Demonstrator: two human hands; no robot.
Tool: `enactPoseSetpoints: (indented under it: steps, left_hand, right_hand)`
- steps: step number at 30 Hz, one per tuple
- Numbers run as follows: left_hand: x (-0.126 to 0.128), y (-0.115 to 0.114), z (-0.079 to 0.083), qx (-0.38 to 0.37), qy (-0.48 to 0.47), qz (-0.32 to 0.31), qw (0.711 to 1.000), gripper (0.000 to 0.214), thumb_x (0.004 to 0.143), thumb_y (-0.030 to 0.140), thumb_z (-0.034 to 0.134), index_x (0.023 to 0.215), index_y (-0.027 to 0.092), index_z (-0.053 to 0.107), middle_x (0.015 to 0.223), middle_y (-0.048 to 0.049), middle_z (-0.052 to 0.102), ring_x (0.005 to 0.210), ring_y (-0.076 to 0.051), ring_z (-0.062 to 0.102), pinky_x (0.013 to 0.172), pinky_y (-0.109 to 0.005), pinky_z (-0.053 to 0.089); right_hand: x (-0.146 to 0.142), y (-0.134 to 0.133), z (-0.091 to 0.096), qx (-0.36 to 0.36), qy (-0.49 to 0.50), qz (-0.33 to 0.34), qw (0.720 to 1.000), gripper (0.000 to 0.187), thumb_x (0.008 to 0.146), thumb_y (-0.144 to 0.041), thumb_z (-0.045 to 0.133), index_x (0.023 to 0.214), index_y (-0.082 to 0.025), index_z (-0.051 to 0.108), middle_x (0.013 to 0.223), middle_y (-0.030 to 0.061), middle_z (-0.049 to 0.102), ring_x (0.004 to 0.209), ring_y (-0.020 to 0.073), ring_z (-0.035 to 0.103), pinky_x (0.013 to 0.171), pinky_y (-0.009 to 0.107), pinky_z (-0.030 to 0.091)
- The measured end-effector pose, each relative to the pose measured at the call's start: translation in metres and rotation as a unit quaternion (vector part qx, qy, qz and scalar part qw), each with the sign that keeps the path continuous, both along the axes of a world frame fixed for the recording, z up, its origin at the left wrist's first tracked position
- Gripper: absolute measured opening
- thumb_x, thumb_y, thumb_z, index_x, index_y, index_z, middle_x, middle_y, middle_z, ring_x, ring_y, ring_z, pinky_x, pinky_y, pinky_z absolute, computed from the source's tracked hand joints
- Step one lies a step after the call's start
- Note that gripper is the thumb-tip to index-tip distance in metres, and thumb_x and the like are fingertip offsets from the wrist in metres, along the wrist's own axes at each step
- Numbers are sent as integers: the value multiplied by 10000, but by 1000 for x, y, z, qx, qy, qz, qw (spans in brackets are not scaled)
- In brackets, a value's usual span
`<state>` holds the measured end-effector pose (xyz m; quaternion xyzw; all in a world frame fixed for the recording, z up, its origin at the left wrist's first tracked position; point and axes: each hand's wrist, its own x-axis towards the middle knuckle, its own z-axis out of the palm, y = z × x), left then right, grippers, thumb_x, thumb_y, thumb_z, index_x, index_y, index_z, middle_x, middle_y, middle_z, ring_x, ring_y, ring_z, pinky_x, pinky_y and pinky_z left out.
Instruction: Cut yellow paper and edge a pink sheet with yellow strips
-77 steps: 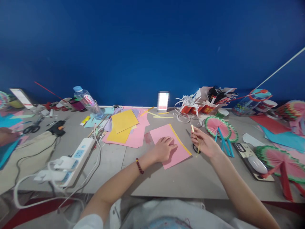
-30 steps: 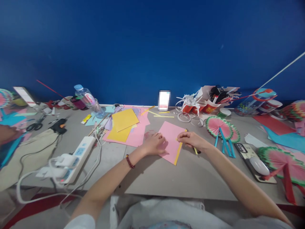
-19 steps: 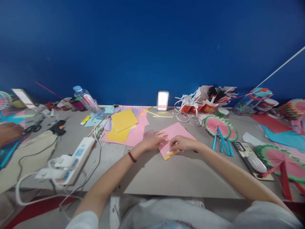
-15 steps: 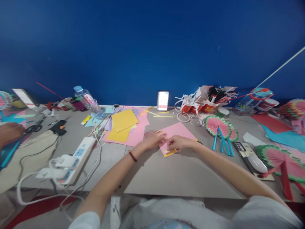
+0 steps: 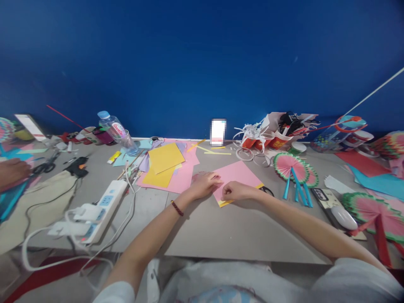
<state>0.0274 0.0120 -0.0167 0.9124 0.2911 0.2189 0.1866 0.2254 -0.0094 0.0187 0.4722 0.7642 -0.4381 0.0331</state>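
Note:
A square of pink paper (image 5: 241,171) lies at a slant on the grey table in front of me. Yellow strips run along its near edge and right corner; the near yellow strip (image 5: 224,203) shows below my fingers. My left hand (image 5: 205,184) rests on the sheet's left side, palm down, fingers stretched forward. Over the near part of the sheet, my right hand (image 5: 234,192) is closed with curled fingers, and what they pinch, if anything, is hidden. Black scissor handles (image 5: 267,191) stick out beside my right forearm.
Yellow sheets (image 5: 166,158) lie on pink paper to the left. A white power strip (image 5: 107,206) with cables sits nearer me. Watermelon-patterned paper fans (image 5: 291,167), a phone (image 5: 328,202) and a mouse (image 5: 344,217) are at right. Another person's hand (image 5: 14,173) is at far left.
My right hand has shifted slightly over the near edge of the pink paper, its fingers curled. My left hand stays put. The whole view has shifted a little.

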Motion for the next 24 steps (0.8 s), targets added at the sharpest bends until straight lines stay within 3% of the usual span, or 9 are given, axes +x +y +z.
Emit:
enactPoseSetpoints:
  steps: [4, 16, 24]
  left_hand:
    - [0, -1, 0, 2, -1, -2, 1000, 282, 904, 152, 469, 1116, 256, 623, 1205, -63, 583, 1112, -176, 549, 934, -316, 455]
    - [0, -1, 1, 4, -7, 0, 1000, 288, 905, 147, 462, 1120, 256, 620, 1207, -63, 578, 1111, -174, 549, 940, -321, 455]
    - [0, -1, -1, 6, -9, -6, 1000, 262, 909, 151, 459, 1102, 232, 616, 1202, -70, 575, 1113, -167, 542, 938, -303, 451]
  right_hand:
    - [-2, -2, -2, 25, -25, -9, 999, 256, 688, -331, 538, 530, -182, 401, 525, -52, 365, 528, 90, 332, 507, 249, 225]
    - [-6, -6, 4, 27, -44, -23, 998, 214, 682, -302, 552, 541, -179, 447, 537, -41, 414, 544, 99, 367, 515, 249, 238]
    - [-3, -2, -5, 26, -38, -14, 999, 251, 672, -328, 564, 526, -182, 422, 530, -43, 384, 540, 99, 344, 504, 244, 232]
